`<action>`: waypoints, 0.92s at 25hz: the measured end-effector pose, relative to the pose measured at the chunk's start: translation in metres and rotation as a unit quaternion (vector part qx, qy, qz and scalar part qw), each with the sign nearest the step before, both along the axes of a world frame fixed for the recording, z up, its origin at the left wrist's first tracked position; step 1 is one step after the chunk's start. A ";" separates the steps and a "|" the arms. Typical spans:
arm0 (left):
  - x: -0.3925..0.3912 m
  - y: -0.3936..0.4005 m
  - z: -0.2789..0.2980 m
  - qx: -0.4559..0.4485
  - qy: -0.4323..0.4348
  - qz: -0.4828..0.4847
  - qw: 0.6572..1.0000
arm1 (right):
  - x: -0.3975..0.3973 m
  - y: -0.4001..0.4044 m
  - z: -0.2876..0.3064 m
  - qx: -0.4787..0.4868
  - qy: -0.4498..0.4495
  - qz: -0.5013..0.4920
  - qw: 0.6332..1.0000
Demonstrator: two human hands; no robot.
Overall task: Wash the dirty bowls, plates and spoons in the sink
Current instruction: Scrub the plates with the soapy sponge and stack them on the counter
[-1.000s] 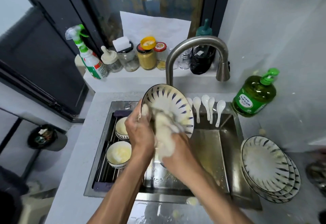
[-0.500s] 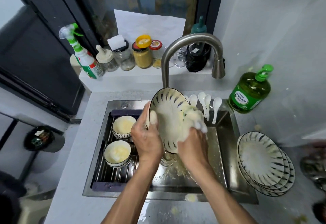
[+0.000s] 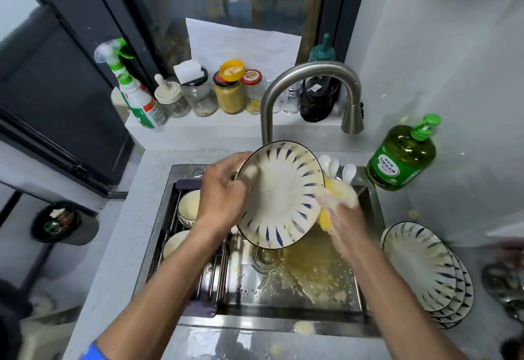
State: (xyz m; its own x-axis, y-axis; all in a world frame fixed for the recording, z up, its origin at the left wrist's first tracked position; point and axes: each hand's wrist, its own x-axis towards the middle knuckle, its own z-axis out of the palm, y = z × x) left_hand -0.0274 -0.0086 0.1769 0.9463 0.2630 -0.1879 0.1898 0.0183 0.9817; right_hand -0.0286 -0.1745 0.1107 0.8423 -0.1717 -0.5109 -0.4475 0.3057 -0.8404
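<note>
— What are the hands doing?

— The left hand (image 3: pixel 219 192) grips the left rim of a blue-streaked plate (image 3: pixel 279 193), thumb on its face, tilted above the sink (image 3: pixel 297 297); the right hand (image 3: pixel 347 219) clutches a soapy yellow sponge (image 3: pixel 330 203) against the plate's right edge.

— And around the sink?

— Two bowls (image 3: pixel 188 207) sit on a rack in its left side; white spoons (image 3: pixel 338 171) lie at its back rim; stacked plates (image 3: pixel 425 269) rest on the counter to its right, a green soap bottle (image 3: pixel 401 158) behind them.

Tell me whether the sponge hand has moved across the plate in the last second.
Yes: the right hand went from the plate centre to its right rim, toward the spoons.
</note>
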 end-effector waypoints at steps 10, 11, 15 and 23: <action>-0.012 0.009 -0.019 -0.071 -0.013 0.115 0.991 | 0.022 0.006 0.022 0.016 -0.036 0.051 0.998; -0.016 0.014 -0.027 -0.001 -0.023 0.074 0.997 | 0.018 0.008 0.021 0.023 -0.019 0.086 0.996; 0.016 0.039 -0.013 0.335 -0.059 -0.174 0.924 | 0.045 -0.009 0.034 -0.090 -0.043 0.217 0.971; -0.010 0.022 -0.031 -0.420 0.310 -0.021 0.853 | -0.007 0.017 -0.004 -0.590 -0.404 0.170 0.678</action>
State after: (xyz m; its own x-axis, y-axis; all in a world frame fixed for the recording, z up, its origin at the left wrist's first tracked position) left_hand -0.0379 0.0138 0.1455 0.6013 -0.2421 -0.7614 0.6855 0.6460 0.3359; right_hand -0.0356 -0.1580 0.1063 0.8590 0.2151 0.4646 0.4288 -0.7980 -0.4234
